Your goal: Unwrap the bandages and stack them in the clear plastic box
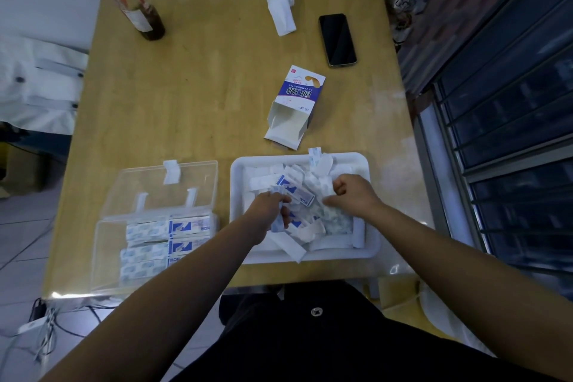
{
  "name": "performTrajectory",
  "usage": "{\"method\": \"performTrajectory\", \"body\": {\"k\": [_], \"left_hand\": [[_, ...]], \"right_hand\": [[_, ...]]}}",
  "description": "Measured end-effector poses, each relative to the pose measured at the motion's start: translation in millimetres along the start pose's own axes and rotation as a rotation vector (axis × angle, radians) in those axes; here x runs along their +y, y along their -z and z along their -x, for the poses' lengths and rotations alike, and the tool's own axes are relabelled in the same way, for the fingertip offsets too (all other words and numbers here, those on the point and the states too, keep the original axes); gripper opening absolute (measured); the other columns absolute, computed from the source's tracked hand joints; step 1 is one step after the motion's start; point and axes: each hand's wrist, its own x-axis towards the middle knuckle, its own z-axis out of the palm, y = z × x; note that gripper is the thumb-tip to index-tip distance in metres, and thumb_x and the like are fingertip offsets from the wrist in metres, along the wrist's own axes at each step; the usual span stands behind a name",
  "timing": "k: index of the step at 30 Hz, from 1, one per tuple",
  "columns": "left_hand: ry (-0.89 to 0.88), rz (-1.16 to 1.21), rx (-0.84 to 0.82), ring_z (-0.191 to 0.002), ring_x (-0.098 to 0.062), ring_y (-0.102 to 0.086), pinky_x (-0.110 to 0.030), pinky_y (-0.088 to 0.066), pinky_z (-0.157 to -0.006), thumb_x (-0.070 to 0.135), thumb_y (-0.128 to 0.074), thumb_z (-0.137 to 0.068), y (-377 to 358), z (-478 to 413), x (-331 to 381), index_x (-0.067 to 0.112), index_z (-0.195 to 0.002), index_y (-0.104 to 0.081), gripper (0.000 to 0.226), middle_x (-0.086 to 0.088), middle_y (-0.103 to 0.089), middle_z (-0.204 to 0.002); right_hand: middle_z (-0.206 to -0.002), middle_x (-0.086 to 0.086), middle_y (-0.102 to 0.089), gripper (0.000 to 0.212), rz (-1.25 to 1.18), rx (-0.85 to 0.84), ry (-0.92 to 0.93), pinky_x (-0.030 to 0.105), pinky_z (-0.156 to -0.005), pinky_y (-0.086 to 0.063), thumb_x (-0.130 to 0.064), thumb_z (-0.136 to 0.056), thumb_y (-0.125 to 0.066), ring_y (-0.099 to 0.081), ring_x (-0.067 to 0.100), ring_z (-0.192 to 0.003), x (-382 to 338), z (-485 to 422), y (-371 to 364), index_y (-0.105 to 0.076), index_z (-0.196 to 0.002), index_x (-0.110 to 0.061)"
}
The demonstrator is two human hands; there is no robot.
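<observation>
Near right on the tabletop (201,87), both hands work over the white tray (338,257). Left hand (268,211) grips a wrapped bandage (299,195); right hand (352,194) is curled, pinching a wrapper (325,192). Near left, the open clear plastic box (105,257) holds stacked bandages (145,245).

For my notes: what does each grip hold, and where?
Left grip pinches a blue-and-white paper-wrapped bandage at one end; right grip is curled, hold unclear.

loose bandages (305,195) fill the white tray (238,174), and a flat blue-and-white stack (169,228) sits in the open clear plastic box (105,248) just left of it.
</observation>
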Motion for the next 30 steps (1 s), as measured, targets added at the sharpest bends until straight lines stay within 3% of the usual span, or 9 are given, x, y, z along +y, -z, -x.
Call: {"method": "performTrajectory", "body": {"k": [4, 8, 10, 13, 16, 19, 23, 27, 30], "left_hand": [[0.014, -0.012, 0.01, -0.053, -0.019, -0.031, -0.026, -0.029, -0.054, 0.012, -0.035, -0.101, -2, -2, 1, 0.006, -0.075, -0.049, 0.03, -0.01, -0.032, -0.061], [0.019, 0.006, -0.016, -0.054, -0.017, -0.031, -0.026, -0.031, -0.055, 0.013, -0.037, -0.101, -2, -2, 3, 0.007, -0.076, -0.05, 0.029, -0.008, -0.031, -0.062], [0.019, 0.05, -0.045, -0.052, -0.017, -0.031, -0.025, -0.032, -0.053, 0.011, -0.041, -0.099, -1, -3, 3, 0.004, -0.078, -0.052, 0.025, -0.007, -0.032, -0.061], [-0.086, 0.0, -0.098, -0.046, -0.02, -0.042, -0.028, -0.042, -0.053, 0.012, -0.06, -0.09, -1, -6, 3, 0.003, -0.084, -0.058, 0.011, -0.008, -0.043, -0.056], [-0.216, -0.15, -0.225, -0.057, -0.024, -0.051, -0.037, -0.047, -0.066, 0.019, -0.07, -0.085, -2, -6, 2, 0.004, -0.082, -0.064, 0.016, -0.012, -0.055, -0.064], [-0.294, -0.271, -0.185, -0.053, -0.02, -0.052, -0.031, -0.047, -0.06, 0.019, -0.069, -0.087, -1, -3, 2, 0.005, -0.078, -0.064, 0.017, -0.009, -0.059, -0.062], [-0.283, -0.151, -0.05, -0.054, -0.013, -0.063, -0.026, -0.053, -0.052, 0.017, -0.07, -0.086, 5, -1, 4, 0.004, -0.092, -0.066, 0.015, -0.009, -0.066, -0.074], [-0.286, -0.086, -0.022, -0.04, -0.005, -0.058, -0.02, -0.048, -0.044, 0.013, -0.066, -0.089, 9, -1, 5, -0.004, -0.106, -0.063, 0.024, 0.0, -0.061, -0.055], [-0.282, -0.059, -0.075, -0.047, -0.009, -0.062, -0.023, -0.052, -0.047, 0.011, -0.062, -0.091, 7, 5, 6, -0.008, -0.11, -0.061, 0.026, 0.0, -0.064, -0.055]], "right_hand": [[-0.059, -0.001, -0.035, 0.047, -0.12, -0.05, -0.027, 0.03, -0.054, -0.024, -0.02, -0.079, -0.077, -0.034, 0.013, -0.056, 3, -5, 13, -0.034, -0.059, -0.017], [-0.073, 0.007, -0.045, 0.021, -0.405, -0.031, -0.079, 0.028, -0.057, -0.034, -0.014, -0.083, -0.069, -0.045, 0.017, -0.064, 5, -3, 13, -0.051, -0.076, -0.008], [-0.085, 0.012, -0.06, 0.013, -0.65, -0.021, -0.115, 0.033, -0.066, -0.045, -0.011, -0.084, -0.068, -0.059, 0.022, -0.076, 5, -1, 13, -0.061, -0.089, -0.002], [-0.104, 0.012, -0.07, 0.022, -0.835, -0.087, -0.137, 0.044, -0.086, -0.051, -0.012, -0.086, -0.068, -0.067, 0.03, -0.096, 2, 2, 9, -0.066, -0.107, -0.006], [-0.11, 0.01, -0.071, 0.028, -0.871, -0.17, -0.117, 0.046, -0.093, -0.051, -0.012, -0.086, -0.068, -0.067, 0.029, -0.103, -9, 4, -1, -0.065, -0.114, -0.01], [-0.111, 0.008, -0.071, 0.027, -0.901, -0.162, -0.115, 0.046, -0.094, -0.053, -0.012, -0.087, -0.067, -0.067, 0.027, -0.102, -17, 4, -6, -0.064, -0.114, -0.011], [-0.114, 0.009, -0.069, 0.016, -0.96, -0.084, -0.17, 0.047, -0.099, -0.049, -0.011, -0.09, -0.062, -0.065, 0.027, -0.106, -20, 1, -5, -0.066, -0.105, -0.016], [-0.113, 0.011, -0.07, 0.021, -0.935, -0.191, -0.161, 0.043, -0.096, -0.051, -0.011, -0.089, -0.064, -0.066, 0.026, -0.105, -25, 2, -5, -0.066, -0.11, -0.011], [-0.109, 0.01, -0.072, 0.023, -0.842, -0.243, -0.1, 0.038, -0.087, -0.056, -0.014, -0.087, -0.068, -0.069, 0.024, -0.1, -31, 5, -10, -0.066, -0.109, -0.009]]}}
